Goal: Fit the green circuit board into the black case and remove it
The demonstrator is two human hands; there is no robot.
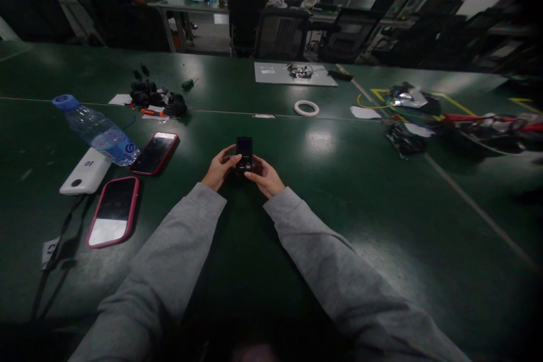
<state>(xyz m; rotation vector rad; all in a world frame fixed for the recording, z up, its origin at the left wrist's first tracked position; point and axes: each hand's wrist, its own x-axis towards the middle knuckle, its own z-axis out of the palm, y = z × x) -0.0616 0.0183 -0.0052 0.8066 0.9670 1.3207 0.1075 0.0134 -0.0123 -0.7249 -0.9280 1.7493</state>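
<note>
One white power bank (82, 174) lies at the left, partly hidden by a water bottle (97, 129). Next are a pink-cased phone (113, 203) and a red-cased phone (154, 154); behind them, a heap of black cables (146, 92). In the middle, the left hand (220, 169) is half closed on a small black device (244, 149) above the green table (352, 192), and the right hand (266, 176), fingers bent, holds its other side. Farther right come a white ring (296, 107) and tangled wires (475, 119).
</note>
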